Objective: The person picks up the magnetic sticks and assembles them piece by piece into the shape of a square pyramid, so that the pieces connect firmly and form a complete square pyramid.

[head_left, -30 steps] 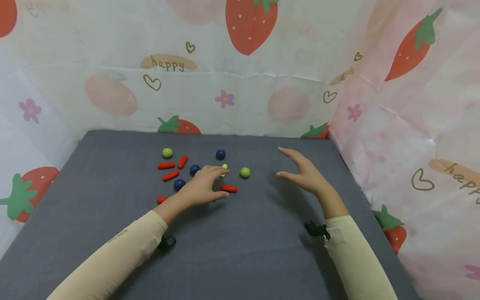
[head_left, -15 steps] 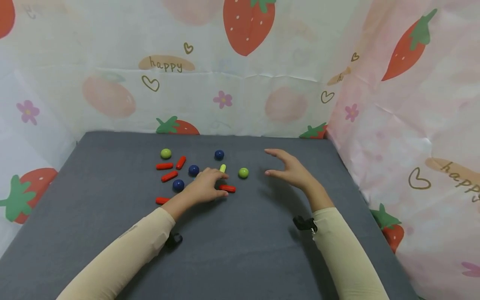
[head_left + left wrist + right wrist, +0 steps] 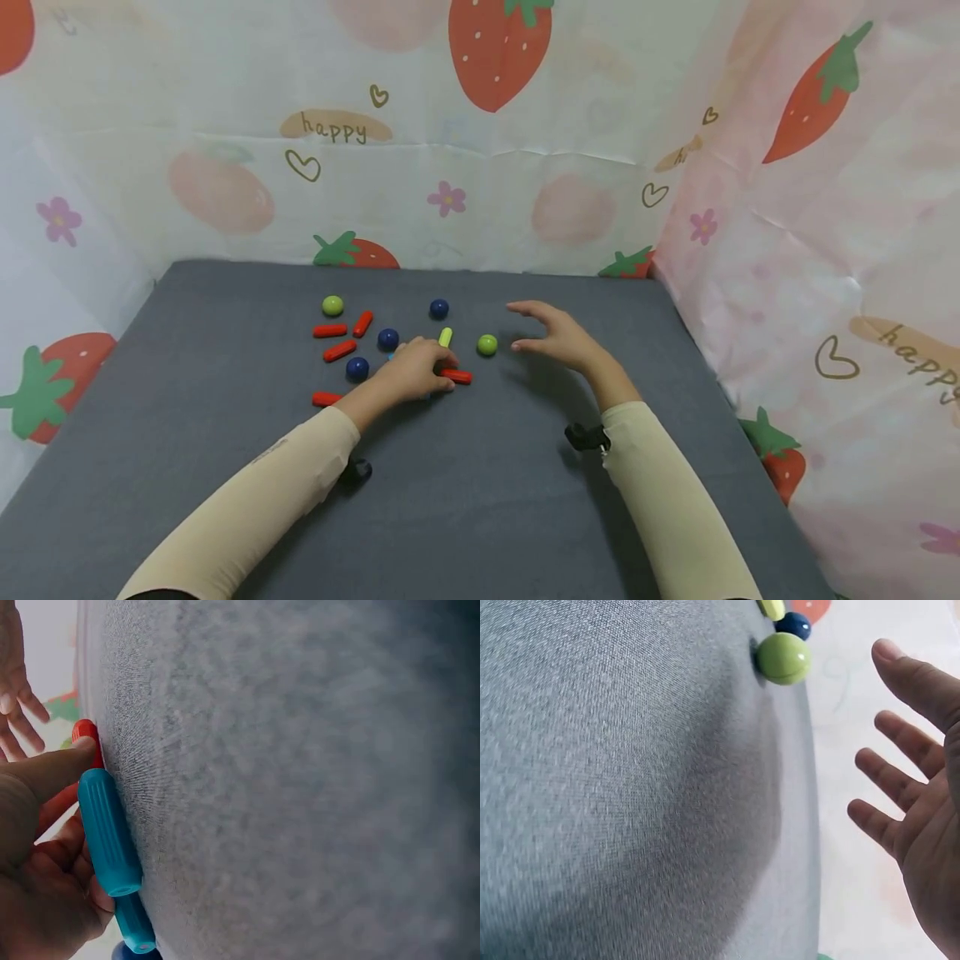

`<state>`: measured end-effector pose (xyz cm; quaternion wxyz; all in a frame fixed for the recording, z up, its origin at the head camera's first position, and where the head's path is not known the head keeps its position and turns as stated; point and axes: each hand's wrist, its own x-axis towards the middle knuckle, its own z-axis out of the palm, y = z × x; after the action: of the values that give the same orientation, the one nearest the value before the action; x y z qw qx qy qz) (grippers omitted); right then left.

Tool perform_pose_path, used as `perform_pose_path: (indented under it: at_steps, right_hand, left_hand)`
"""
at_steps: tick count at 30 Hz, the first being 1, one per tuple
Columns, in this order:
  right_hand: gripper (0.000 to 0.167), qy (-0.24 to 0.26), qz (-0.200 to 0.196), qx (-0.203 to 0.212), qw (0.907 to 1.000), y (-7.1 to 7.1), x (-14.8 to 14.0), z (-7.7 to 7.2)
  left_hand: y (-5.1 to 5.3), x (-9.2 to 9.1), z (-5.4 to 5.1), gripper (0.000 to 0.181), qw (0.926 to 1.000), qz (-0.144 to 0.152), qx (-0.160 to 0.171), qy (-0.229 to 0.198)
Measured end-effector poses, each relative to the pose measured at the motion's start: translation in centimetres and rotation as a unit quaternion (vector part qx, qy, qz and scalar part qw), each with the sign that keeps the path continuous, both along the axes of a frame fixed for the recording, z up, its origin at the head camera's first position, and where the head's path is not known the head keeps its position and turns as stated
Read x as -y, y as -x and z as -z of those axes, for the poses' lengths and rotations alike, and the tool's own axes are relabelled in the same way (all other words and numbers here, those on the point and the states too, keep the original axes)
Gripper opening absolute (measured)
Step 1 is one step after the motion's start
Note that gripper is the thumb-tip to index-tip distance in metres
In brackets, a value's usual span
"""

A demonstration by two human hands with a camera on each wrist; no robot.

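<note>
My left hand is low over the table, its thumb and curled fingers around the near end of a short red stick. In the left wrist view the thumb lies against this red stick; the far fingertips are hidden. Two ribbed blue sticks, one larger in view, lie beside that hand, mostly hidden from the head view. A yellow-green stick lies just beyond its fingers. My right hand hovers with fingers extended and nothing in it, to the right of a green ball.
Several red sticks lie to the left, among dark blue balls and another green ball. A blue ball sits farther back. Strawberry-printed curtain borders the grey table behind and at the sides.
My left hand has lowered, and its thumb and fingers have drawn together around the red stick. The right hand has moved left toward the green ball, fingers still extended.
</note>
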<state>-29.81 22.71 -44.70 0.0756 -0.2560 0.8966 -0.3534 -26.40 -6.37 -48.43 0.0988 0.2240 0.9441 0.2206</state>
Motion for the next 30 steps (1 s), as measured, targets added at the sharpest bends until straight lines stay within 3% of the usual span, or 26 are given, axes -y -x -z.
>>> perform_pose_path:
  at_steps: [12,30]
  right_hand:
    - [0.059,-0.011,-0.008,0.044,0.9989,1.4,2.1,1.2]
    - [0.047,-0.041,-0.027,0.063,0.9968,2.3,4.1,2.6]
  left_hand:
    - [0.2,-0.3,0.0,0.015,0.9997,0.006,-0.022,0.009]
    - [0.1,-0.4,-0.3,0.014,0.9999,-0.002,-0.008,0.011]
